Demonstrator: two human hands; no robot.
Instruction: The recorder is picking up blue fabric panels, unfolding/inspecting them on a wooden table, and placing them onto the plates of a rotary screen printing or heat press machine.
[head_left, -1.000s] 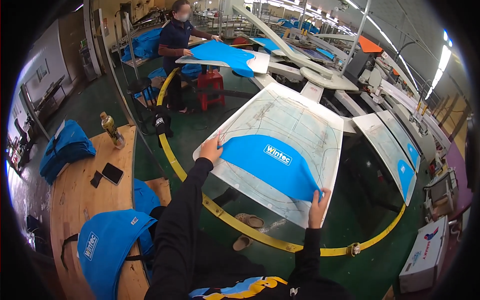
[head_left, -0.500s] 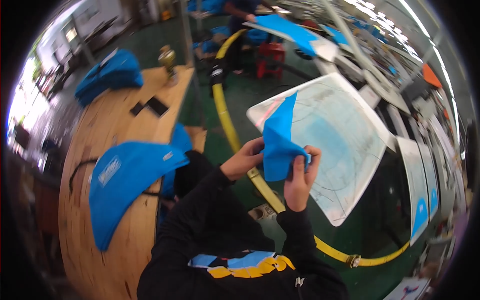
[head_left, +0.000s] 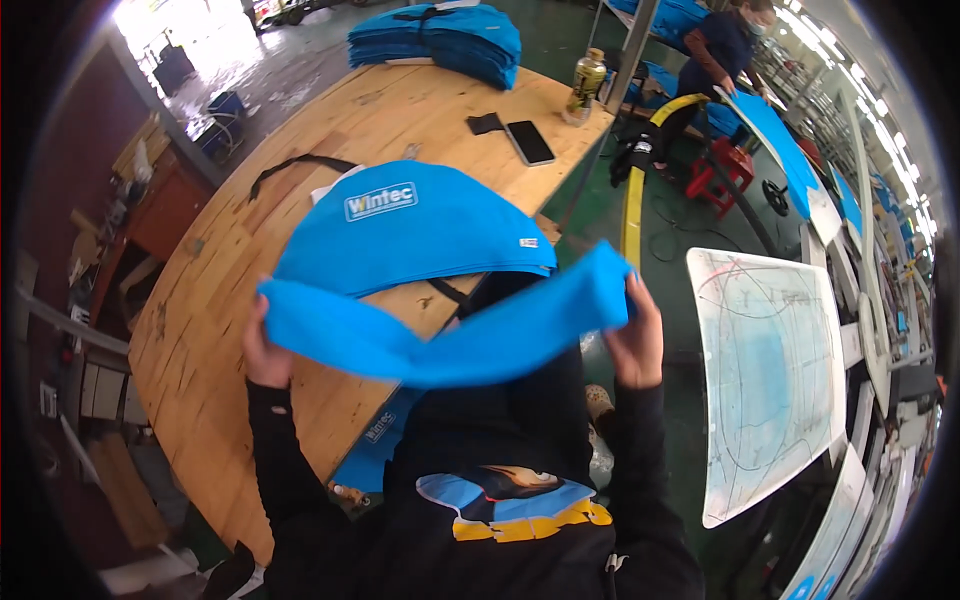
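A blue fabric piece [head_left: 425,345] is stretched between my two hands, sagging in the middle and blurred by motion. My left hand [head_left: 265,345] grips its left end over the wooden table. At its right end, my right hand [head_left: 638,335] holds the folded edge, beside the table. Just beyond, a stack of curved blue fabric pieces [head_left: 420,225] with a white printed label lies near the table's edge. A black strap [head_left: 300,165] sticks out behind that stack. The fingers of both hands are partly hidden by the cloth.
The wooden table [head_left: 210,300] carries a tied blue fabric bundle [head_left: 440,45], a phone [head_left: 530,142] and a bottle [head_left: 585,85]. A white printing platen [head_left: 770,400] stands to the right. Farther back, a person [head_left: 725,60] works by a red stool [head_left: 720,175].
My view has turned left toward the table. The blue fabric piece, bunched between my hands over the platen before, is now spread wide, with my hands far apart.
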